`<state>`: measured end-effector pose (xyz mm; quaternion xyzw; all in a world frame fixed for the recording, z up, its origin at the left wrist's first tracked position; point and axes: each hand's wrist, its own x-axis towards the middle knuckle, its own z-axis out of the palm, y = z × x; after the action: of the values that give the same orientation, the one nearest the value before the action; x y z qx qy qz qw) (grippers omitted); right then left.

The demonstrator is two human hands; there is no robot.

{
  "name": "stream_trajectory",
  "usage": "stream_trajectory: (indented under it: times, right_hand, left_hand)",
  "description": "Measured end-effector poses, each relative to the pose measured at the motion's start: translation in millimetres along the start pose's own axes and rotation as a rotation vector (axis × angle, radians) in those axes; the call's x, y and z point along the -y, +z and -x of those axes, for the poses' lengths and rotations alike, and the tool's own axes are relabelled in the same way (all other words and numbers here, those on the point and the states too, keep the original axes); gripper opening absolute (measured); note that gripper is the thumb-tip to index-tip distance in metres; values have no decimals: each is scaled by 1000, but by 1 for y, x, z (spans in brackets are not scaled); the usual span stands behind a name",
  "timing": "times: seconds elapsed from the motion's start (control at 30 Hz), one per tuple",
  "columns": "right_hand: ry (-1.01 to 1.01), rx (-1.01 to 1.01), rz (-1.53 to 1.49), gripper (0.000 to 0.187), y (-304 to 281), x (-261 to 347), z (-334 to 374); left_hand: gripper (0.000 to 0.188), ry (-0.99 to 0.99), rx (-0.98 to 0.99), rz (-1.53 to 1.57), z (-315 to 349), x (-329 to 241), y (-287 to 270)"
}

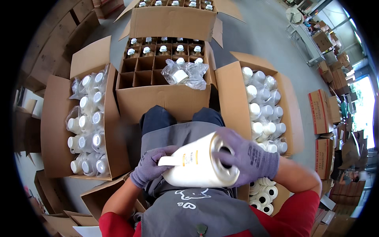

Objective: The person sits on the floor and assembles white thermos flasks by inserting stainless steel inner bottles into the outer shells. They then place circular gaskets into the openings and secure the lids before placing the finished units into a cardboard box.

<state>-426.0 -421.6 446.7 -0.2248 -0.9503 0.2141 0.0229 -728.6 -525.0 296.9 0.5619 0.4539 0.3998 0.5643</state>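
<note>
A thick white roll of labels [190, 158] with small orange and dark print lies tilted across my lap, its open core facing right. My gloved left hand [153, 164] is closed at the left end of the roll, where a short white flap [169, 160] stands off the surface. At the other end, my gloved right hand [246, 156] grips the roll's rim, with fingers at the dark core; it is slightly blurred. Beyond my knees, a divided carton [158, 94] holds clear bottles with white caps, and a plastic-wrapped white-capped bottle [181, 76] lies on its dividers.
Open cartons of plastic-wrapped white bottles stand on my left [114, 150] and right [231, 94]. More white rolls [264, 195] sit in a box by my right elbow. Another bottle carton [169, 23] stands farther ahead. Stacked boxes and a long machine [308, 39] line the right side.
</note>
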Motion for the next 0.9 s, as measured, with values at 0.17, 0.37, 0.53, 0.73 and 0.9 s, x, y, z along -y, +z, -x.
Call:
stream_trajectory:
  times: [0.17,0.37,0.53,0.73,0.9]
  right_hand:
    - [613,508,-867,78,-22,-26,29]
    - [-108,77,90,113,19,-16,0]
    - [539,135,-681,118,50,-46,34]
    - [-38,-285,-193,108,85,-21,13]
    - [128,-455,-383,69,92,-21,24]
  left_hand:
    - [25,175,-82,-344,0,-7,20]
    - [31,195,-75,-228,3,2,20]
    - [31,204,-195,-332,9,1,40]
    - [29,269,-61,-261,-5,5,39]
    - [23,253,-7,-292,5,0,38]
